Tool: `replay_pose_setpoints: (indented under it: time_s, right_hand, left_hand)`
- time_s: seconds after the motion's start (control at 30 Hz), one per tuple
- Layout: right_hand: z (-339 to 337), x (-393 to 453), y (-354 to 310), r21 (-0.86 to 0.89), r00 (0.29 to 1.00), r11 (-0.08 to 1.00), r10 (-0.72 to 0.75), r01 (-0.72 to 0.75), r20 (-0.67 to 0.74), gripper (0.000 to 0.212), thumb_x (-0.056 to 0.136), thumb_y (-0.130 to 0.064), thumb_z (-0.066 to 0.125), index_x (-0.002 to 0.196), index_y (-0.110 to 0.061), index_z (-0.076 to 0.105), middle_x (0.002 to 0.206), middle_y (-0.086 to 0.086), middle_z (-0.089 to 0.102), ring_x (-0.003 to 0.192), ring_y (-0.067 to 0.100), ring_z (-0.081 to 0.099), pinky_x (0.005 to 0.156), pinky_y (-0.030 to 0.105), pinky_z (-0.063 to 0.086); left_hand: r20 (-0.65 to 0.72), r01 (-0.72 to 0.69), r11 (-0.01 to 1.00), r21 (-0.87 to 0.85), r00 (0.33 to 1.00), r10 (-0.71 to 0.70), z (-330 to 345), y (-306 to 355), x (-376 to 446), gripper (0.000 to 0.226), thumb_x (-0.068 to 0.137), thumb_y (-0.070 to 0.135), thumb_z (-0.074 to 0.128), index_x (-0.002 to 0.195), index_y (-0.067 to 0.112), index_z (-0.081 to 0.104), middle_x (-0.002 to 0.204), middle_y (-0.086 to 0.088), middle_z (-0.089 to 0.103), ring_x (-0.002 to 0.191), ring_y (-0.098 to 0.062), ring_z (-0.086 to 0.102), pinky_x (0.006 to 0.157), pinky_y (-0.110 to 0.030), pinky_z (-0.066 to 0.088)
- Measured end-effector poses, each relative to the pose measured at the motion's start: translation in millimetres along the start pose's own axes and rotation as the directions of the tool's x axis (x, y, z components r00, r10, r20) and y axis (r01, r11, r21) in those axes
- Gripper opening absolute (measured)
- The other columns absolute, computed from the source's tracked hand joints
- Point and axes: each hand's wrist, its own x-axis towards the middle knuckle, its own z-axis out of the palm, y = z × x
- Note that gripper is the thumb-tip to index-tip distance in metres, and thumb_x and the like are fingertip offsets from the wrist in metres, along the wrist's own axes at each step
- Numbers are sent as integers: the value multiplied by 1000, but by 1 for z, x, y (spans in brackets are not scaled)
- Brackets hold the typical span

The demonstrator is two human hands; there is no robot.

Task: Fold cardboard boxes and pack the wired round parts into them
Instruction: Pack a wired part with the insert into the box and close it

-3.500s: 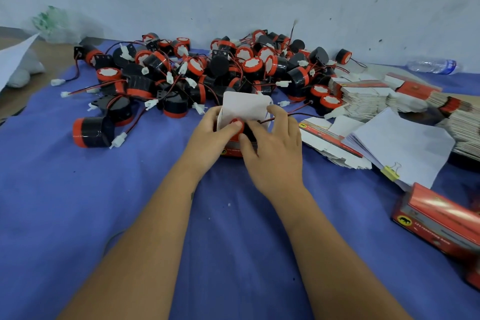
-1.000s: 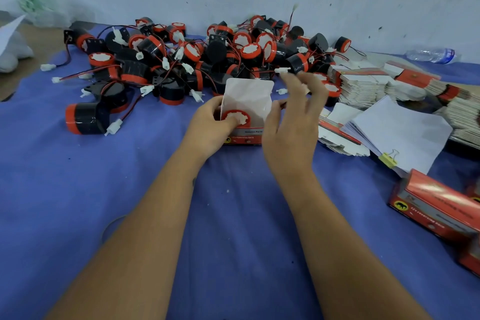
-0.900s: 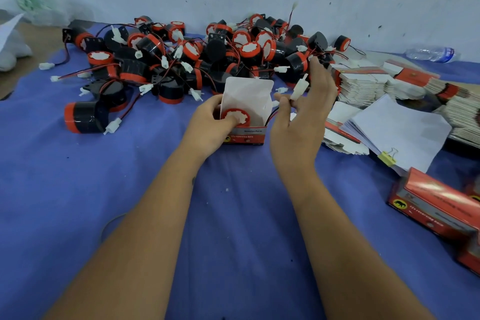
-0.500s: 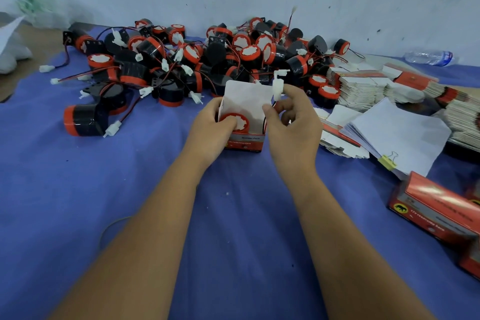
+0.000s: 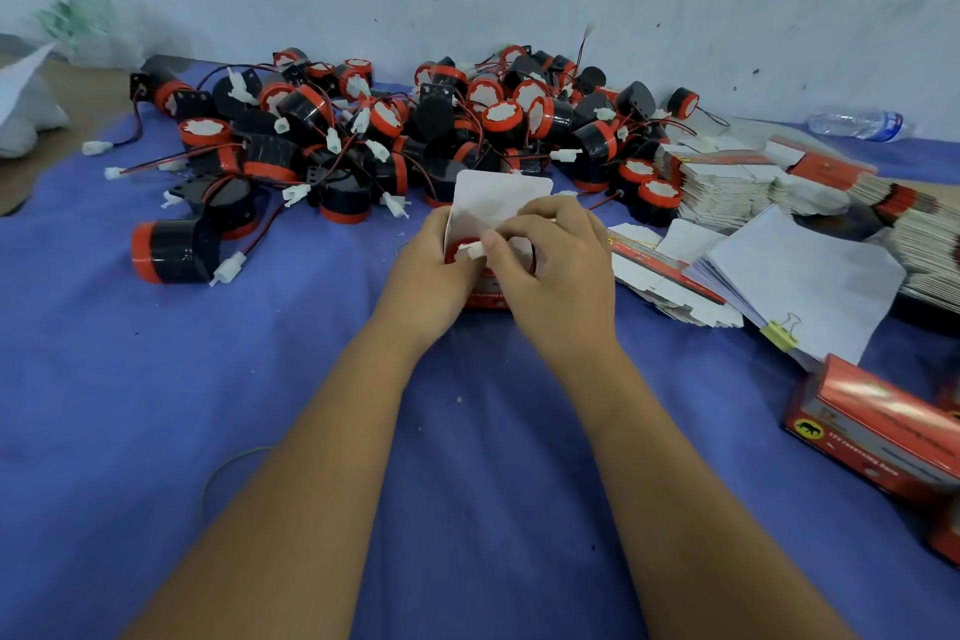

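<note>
**Wired part being tucked into an open red box**

A small red cardboard box (image 5: 485,297) is held upright on a blue cloth (image 5: 156,379), its white lid flap (image 5: 501,200) raised. The box's left side is gripped by the left hand (image 5: 431,276). A white connector (image 5: 475,251) is pinched by the right hand (image 5: 556,270) over the round part (image 5: 460,247) seated inside, seemingly. Behind, a heap of black-and-red round parts (image 5: 415,135) is piled; flat box blanks (image 5: 727,187) are stacked at right.

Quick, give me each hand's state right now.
Left hand: grips the open box.
Right hand: pinches the white connector over the box.
</note>
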Motion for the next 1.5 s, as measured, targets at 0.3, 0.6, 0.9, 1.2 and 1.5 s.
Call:
replay_pose_setpoints:
  time_s: [0.3, 0.6, 0.9, 1.2, 1.5]
  right_hand:
    - [1, 4, 12, -63, 984, 995, -85, 76, -158, 13, 87, -18, 68, 85, -8, 75, 95, 4, 63, 94, 18, 53, 89, 33, 43]
    - [1, 8, 12, -4, 996, 1000, 6, -7, -94, 8, 82, -5, 72, 89, -4, 71, 104, 4, 56, 98, 22, 55, 85, 28, 46]
    - [-2, 7, 11, 75, 990, 997, 36, -26, -133, 19, 79, 12, 61, 83, -5, 70, 97, -5, 52, 88, 1, 45, 77, 4, 38]
    - [-5, 8, 14, 22, 994, 1000, 3, -1, -111, 12, 86, 2, 63, 91, -7, 68, 99, 0, 61, 90, 12, 57, 78, 28, 50]
    - [-1, 7, 10, -332, 919, 862, -393, 382, 34, 5, 80, 3, 68, 77, 4, 65, 77, 16, 64, 87, 36, 67, 107, 45, 39]
  left_hand:
    - [39, -3, 1000, 28, 999, 2, -3, 1, -1, 34, 98, 19, 53, 129, 33, 55, 116, 16, 66, 104, 1, 62, 82, -16, 50]
    - [61, -8, 1000, 16, 998, 7, -5, 2, -2, 37, 95, 13, 55, 127, 32, 59, 112, 16, 68, 97, 4, 64, 73, -10, 51]
    - [59, 21, 1000, 17, 998, -22, -5, 4, -3, 33, 96, 18, 57, 123, 38, 57, 109, 18, 68, 96, 1, 65, 75, -13, 51]
    - [61, 17, 1000, 19, 998, -18, -6, 6, -5, 32, 94, 21, 61, 111, 47, 55, 96, 26, 67, 86, 13, 62, 64, -4, 46]
    - [77, 1, 1000, 26, 997, -3, -4, 1, -2, 33, 97, 19, 57, 124, 36, 55, 106, 21, 65, 90, 13, 62, 68, -5, 47]
